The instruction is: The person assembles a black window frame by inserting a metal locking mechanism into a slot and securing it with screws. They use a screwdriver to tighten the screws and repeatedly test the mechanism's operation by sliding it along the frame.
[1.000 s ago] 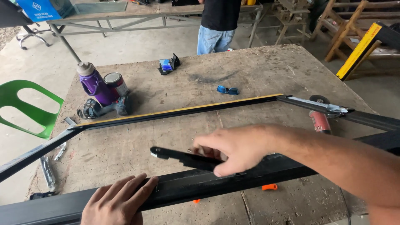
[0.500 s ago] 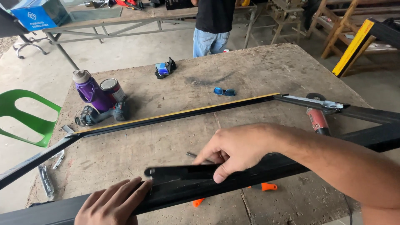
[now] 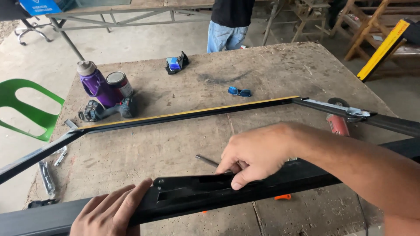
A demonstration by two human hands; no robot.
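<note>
Resting flat, the left hand (image 3: 111, 209) pressed with open fingers on 1 black metal bar (image 3: 210, 194) at the near edge of the worktop (image 3: 271, 70). The right hand (image 3: 256, 153), fingers curled, pinched its top. Behind stood 1 purple bottle (image 3: 97, 83) and 1 can (image 3: 120, 83).

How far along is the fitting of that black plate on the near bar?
Looks done: the black slotted plate lies along the near black bar. In hand: the right hand presses its edge, and the left hand steadies its end. Left: no fastener visibly seated; a thin metal rod lies loose on the table.
</note>
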